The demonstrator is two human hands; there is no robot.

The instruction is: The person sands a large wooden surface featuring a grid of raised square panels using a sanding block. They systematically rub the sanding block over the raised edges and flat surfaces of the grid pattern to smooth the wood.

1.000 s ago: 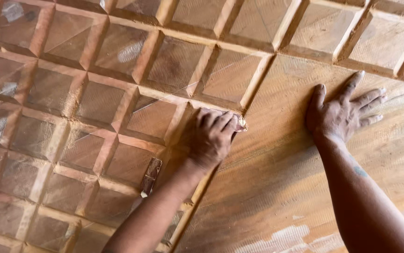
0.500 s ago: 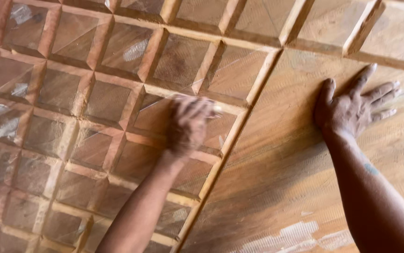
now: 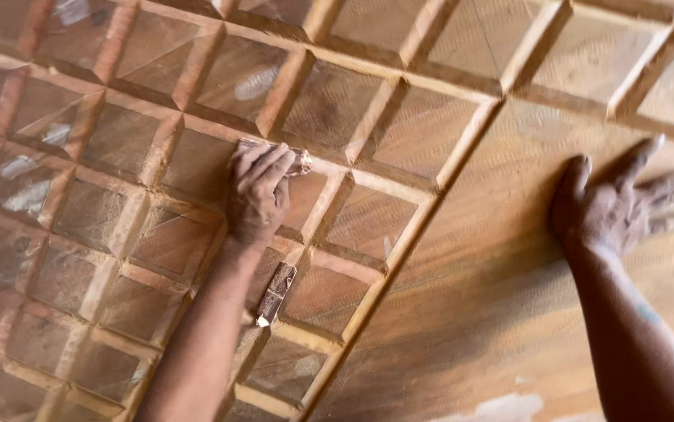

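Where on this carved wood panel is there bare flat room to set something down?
The smooth uncarved area right of the diagonal ridge is bare between that ridge and the right hand pressed flat. The carved grid is busier: the left hand presses a sanding piece, and a small scrap lies below.

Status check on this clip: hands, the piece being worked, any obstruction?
Left hand closed on a small sanding scrap, pressed to the carved wooden panel. Right hand flat, fingers spread, on the smooth section. Loose scrap lies by the left forearm, nothing blocking.
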